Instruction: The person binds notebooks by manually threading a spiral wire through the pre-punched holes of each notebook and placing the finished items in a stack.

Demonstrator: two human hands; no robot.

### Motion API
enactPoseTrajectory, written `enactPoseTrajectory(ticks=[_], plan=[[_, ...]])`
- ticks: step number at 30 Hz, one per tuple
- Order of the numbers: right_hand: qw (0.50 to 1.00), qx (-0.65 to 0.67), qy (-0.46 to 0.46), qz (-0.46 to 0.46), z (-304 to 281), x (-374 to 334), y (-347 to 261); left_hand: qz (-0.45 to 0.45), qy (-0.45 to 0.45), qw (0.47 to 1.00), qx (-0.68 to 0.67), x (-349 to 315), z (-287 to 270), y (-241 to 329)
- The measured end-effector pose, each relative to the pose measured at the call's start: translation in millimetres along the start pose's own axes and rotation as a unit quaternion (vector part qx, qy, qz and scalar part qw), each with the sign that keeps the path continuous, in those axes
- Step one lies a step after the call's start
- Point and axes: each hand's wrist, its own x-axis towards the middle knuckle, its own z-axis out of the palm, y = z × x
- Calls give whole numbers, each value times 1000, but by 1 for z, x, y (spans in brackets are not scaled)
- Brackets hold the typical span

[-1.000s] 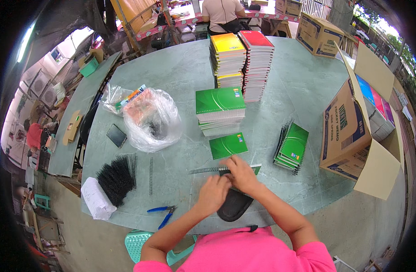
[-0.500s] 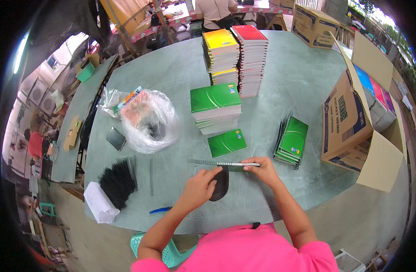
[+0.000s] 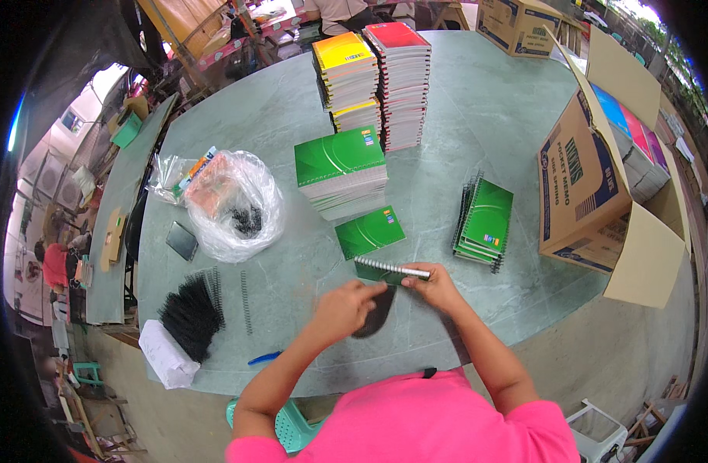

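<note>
A small green notebook [image 3: 391, 272] is tilted up in my right hand [image 3: 435, 288], whose thumb and fingers pinch its right end. A dark wire coil [image 3: 369, 265] runs along the notebook's upper edge. My left hand [image 3: 344, 311] is just left of it, index finger stretched toward the notebook's lower edge; whether it touches cannot be told. Under the hands lies a dark oval pad [image 3: 380, 312], partly hidden. A loose green notebook cover [image 3: 371, 231] rests just beyond, in front of a tall stack of green notebooks [image 3: 341, 171].
Yellow [image 3: 346, 73] and red notebook stacks [image 3: 400, 85] stand behind. Coil-bound green notebooks [image 3: 485, 222] lie right, before an open carton [image 3: 585, 185]. To the left are a plastic bag [image 3: 242, 208], a pile of black coils [image 3: 190, 315], a single coil [image 3: 246, 301] and a blue tool [image 3: 264, 358].
The coil stuck out left of the notebook; now it lies along the notebook's edge. The notebook has tilted, and my left index finger has come off the coil. The view has shifted slightly.
</note>
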Motion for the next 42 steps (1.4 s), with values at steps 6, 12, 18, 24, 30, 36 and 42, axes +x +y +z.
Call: enactPoseTrajectory(ticks=[6,12,18,24,30,36,42], plan=[[999,-9,-23,-30,2,5,9,22,157,985,-67,12,-2,4],[997,-46,-62,-17,3,8,2,48,128,986,-97,4,6,12],[995,-14,-65,-71,1,16,13,-20,94,990,-103,10,15,14],[994,0,-94,-60,-2,15,3,-93,-169,977,-94,-23,36,4],[982,99,-134,-94,1,11,0,56,229,965,114,3,24,25],[994,19,-104,-39,-1,9,9,12,53,988,146,27,38,14],[987,-42,-104,-119,-15,19,37,59,108,989,80,39,57,31]])
